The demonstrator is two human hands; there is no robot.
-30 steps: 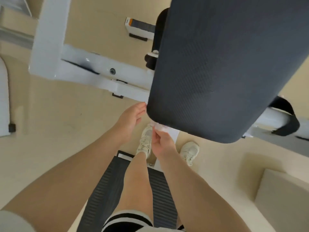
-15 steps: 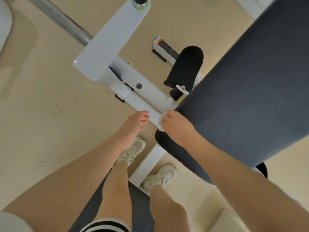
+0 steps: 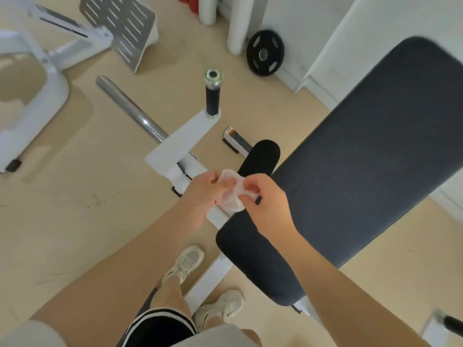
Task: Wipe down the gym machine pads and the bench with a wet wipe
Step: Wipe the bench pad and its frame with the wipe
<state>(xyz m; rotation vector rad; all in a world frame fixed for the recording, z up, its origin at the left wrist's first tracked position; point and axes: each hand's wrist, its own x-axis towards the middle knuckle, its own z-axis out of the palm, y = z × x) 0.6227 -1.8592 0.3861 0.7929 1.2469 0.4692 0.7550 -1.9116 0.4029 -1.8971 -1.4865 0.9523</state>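
Progress check: we can't read from this view which pads are already wiped, since nothing shows a wet sheen (motion blur doesn't help). Judging by the pose, we're between passes, refolding the wipe, so call it mid-task with the big pad and the roller still plausible work.

Grip state: both closed on the wet wipe (image 3: pixel 231 190). Left hand (image 3: pixel 200 194) pinches its left edge with curled fingers, right hand (image 3: pixel 265 199) pinches the right edge between thumb and fingertips. The wipe is bunched and stretched between the two grips, held in the air, touching no pad.

Relative to the grip: the dark bench pad (image 3: pixel 363 156) starts just right of and below it, its near rounded end directly under the right wrist. The black roller pad (image 3: pixel 260 156) sits just beyond the grip, near but apart. The white frame (image 3: pixel 180 144) runs under and beyond the left hand. The black handle (image 3: pixel 212 96) stands well beyond.

Next, we'd guess: the wipe goes back down on the surface.
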